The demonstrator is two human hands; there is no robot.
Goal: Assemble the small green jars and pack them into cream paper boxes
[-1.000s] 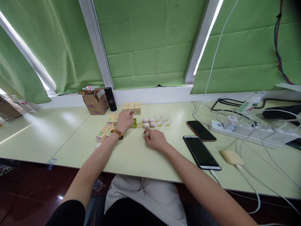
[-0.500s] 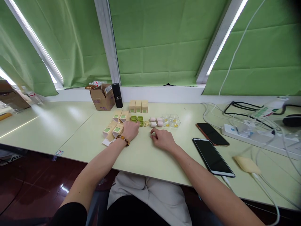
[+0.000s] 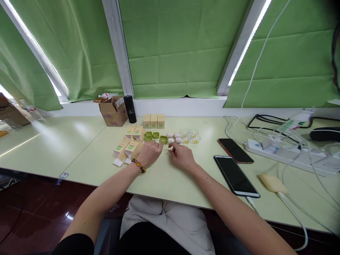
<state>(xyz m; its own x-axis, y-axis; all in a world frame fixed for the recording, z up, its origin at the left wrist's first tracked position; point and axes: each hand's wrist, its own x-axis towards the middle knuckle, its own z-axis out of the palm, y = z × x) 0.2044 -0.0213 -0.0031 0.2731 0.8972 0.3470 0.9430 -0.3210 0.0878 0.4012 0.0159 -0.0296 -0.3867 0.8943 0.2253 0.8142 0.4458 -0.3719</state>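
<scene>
Between my two hands is a small green square cup [image 3: 163, 140], held at its near left edge by the fingers of my left hand [image 3: 150, 153]. My right hand [image 3: 182, 154] rests on the table just right of the cup, fingers bent and thumb apart from the index finger, with nothing visible in it. Beyond my left hand sit several more green cups [image 3: 155, 135]. Close past my right fingertips are pinkish-white short cylinders [image 3: 177, 140], and to their right several clear cups [image 3: 194, 136] with yellow bits inside. The held cup hides the spot of the small yellow pieces.
Cream cartons with green labels [image 3: 132, 147] stand left of my left hand, and more cartons [image 3: 154, 121] form a row behind. A cardboard box [image 3: 114, 112] and black bottle [image 3: 130, 109] are at the back. Two phones [image 3: 236, 176], a power strip [image 3: 278, 152] and cables lie right.
My left hand has brought one green cup right and toward me, away from the other green cups, over the small yellow pieces. My right hand has barely moved. The view has shifted slightly.
</scene>
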